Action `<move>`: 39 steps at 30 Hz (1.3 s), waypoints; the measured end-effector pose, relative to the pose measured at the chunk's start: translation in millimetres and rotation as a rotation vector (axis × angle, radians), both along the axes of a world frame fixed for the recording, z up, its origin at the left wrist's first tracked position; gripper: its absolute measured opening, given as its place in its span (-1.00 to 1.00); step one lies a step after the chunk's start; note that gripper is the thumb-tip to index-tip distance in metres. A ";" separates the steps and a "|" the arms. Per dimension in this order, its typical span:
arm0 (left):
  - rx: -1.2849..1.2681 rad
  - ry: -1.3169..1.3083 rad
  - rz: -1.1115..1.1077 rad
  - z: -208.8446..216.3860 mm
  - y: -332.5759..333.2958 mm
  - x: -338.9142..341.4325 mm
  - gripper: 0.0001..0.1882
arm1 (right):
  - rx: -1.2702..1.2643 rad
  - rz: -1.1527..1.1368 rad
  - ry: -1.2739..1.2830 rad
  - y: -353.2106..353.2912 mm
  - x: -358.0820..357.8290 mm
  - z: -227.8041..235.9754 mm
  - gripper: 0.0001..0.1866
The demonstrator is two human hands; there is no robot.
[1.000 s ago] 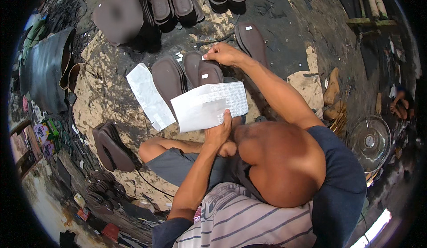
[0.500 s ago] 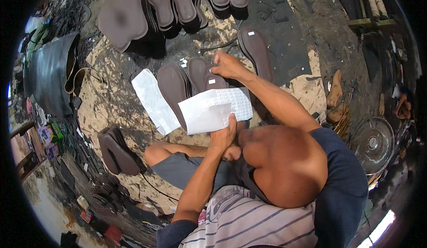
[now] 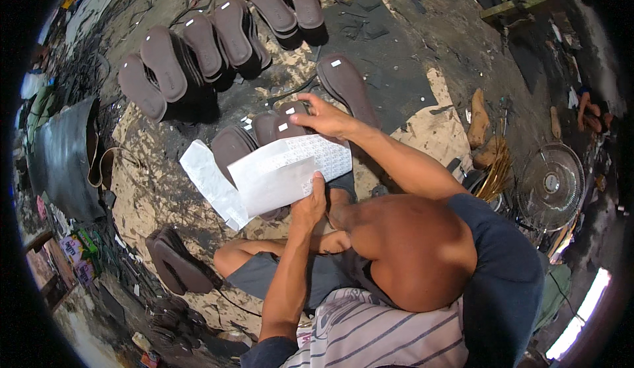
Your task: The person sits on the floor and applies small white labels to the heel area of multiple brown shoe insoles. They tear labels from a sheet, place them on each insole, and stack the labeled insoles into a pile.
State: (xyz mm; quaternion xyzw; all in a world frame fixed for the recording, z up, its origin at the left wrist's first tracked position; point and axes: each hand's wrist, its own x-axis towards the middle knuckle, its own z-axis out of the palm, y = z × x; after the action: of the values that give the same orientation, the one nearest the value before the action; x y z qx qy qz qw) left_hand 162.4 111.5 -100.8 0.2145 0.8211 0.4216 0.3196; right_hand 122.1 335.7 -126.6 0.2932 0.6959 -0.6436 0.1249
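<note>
My left hand (image 3: 310, 200) pinches the lower edge of a white sheet of printed labels (image 3: 271, 176) between thumb and fingers. The sheet covers part of several brown shoe insoles below it. My right hand (image 3: 327, 117) lies at the far end of a brown insole (image 3: 285, 112) bearing a small white label (image 3: 283, 128). Its thumb rests on the insole and its index finger is stretched apart from it. Left of these, another brown insole stack (image 3: 231, 145) is partly hidden by a second white sheet (image 3: 208, 176) and the first.
Labelled insole stacks (image 3: 231, 34) line the far side, and one labelled insole stack (image 3: 347, 84) lies beyond my right forearm. More insoles (image 3: 175, 262) sit at the left near my knee. Wooden shoe lasts (image 3: 478, 120) and a fan (image 3: 551, 183) are at the right.
The view has shifted, bringing more of the far insole stacks into sight. My right hand has drawn slightly back toward me, its index finger lower. My left hand still holds the sheet.
</note>
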 end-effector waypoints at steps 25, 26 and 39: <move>0.002 -0.340 0.341 8.8 10.5 -45.4 -0.46 | 0.270 0.012 0.135 49.8 -13.0 -7.7 -0.22; -0.019 -0.443 0.481 16.9 3.9 -48.2 -0.47 | 0.267 0.003 0.142 79.8 -18.8 -9.4 -0.35; 0.935 -0.662 0.895 32.6 9.1 -88.1 -0.57 | 0.359 -0.009 0.464 22.5 -34.2 60.2 -0.67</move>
State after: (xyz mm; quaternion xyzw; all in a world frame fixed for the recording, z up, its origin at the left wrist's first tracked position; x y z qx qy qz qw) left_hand 74.2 120.6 -68.2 -0.1666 0.4243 0.8616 0.2231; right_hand 87.9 358.2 -66.4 0.1588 0.8073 -0.5605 -0.0945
